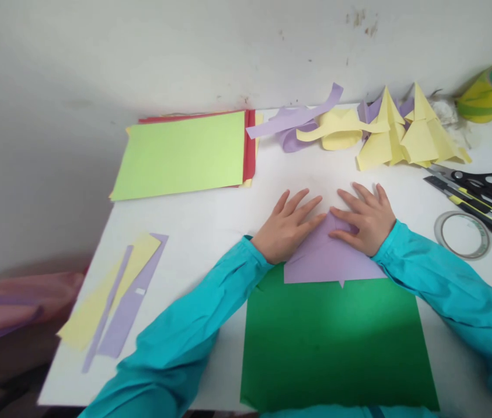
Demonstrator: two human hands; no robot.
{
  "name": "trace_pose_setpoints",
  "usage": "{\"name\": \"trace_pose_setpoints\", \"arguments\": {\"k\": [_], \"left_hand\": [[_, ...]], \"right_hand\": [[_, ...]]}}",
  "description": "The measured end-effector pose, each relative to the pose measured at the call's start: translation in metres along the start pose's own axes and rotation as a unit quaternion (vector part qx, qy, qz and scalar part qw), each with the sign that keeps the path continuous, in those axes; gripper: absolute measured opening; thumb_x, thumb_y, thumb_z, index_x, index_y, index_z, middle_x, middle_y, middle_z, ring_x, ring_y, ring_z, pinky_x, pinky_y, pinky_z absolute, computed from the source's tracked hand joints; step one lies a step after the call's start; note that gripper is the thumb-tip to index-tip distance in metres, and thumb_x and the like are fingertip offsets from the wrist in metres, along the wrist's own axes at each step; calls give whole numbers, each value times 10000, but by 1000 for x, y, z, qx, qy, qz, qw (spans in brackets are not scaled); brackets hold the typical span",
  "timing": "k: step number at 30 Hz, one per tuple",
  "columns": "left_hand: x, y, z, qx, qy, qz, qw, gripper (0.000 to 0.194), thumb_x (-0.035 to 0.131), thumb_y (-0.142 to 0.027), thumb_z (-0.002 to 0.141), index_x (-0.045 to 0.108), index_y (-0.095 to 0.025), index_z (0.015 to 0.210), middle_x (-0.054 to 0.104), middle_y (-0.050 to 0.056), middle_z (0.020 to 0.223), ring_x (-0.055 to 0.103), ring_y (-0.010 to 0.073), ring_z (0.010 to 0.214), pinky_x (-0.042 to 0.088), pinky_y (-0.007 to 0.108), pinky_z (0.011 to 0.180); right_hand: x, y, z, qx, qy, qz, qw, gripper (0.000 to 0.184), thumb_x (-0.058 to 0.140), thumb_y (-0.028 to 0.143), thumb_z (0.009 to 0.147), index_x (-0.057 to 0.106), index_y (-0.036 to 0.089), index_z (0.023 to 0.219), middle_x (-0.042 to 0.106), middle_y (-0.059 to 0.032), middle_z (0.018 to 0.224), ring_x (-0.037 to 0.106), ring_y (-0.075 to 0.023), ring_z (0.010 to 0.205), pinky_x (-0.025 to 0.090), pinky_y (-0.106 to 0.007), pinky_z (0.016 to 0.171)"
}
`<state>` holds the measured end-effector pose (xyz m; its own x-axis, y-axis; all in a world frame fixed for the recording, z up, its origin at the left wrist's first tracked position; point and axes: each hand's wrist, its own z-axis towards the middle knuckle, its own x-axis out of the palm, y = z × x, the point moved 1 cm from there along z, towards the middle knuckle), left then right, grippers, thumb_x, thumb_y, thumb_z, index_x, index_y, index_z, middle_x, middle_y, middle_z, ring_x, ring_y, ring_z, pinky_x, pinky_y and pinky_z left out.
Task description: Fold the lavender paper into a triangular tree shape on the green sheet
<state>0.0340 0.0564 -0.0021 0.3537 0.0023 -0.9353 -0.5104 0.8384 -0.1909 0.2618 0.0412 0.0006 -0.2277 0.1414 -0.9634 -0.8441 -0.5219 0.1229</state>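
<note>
A folded purple paper (330,258) lies on the white table, its lower edge overlapping a dark green sheet (337,342). My left hand (287,226) lies flat with fingers spread on the paper's left side. My right hand (365,217) lies flat on its right side, fingers stretched toward the left hand. The fingertips of both nearly meet over the paper's top point. Both arms wear teal sleeves.
A light green sheet on a red and yellow stack (183,154) sits at the back left. Purple and yellow strips (118,299) lie left. Paper scraps (315,125), yellow folded shapes (411,130), scissors (483,183), a utility knife (476,209) and tape rolls (463,235) are at right.
</note>
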Motion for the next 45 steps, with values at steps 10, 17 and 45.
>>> {"name": "trace_pose_setpoints", "arguments": {"k": [10, 17, 45], "left_hand": [[-2, -3, 0, 0, 19, 4, 1000, 437, 449, -96, 914, 485, -300, 1299, 398, 83, 1465, 149, 296, 1427, 169, 643, 1095], [2, 14, -14, 43, -5, -29, 999, 367, 505, -117, 870, 595, -346, 1143, 403, -5, 1470, 219, 265, 1408, 154, 608, 1115], [-24, 33, -36, 70, 108, -229, 965, 362, 519, -86, 860, 744, -360, 933, 358, -25, 1490, 208, 282, 1418, 235, 572, 1109]], "right_hand": [[0, 0, 1, 4, 27, -9, 1000, 477, 518, 600, 834, 612, 332, 1217, 488, -51, 1409, 331, -359, 1324, 144, -634, 1053], [-2, 0, 1, 5, 18, 0, 1000, 472, 497, 613, 845, 630, 327, 1196, 504, -53, 1397, 357, -354, 1317, 175, -636, 1048], [0, -3, 0, 7, 8, 15, 1000, 456, 509, 619, 838, 651, 331, 1161, 508, -43, 1394, 376, -356, 1311, 195, -628, 1045]]}}
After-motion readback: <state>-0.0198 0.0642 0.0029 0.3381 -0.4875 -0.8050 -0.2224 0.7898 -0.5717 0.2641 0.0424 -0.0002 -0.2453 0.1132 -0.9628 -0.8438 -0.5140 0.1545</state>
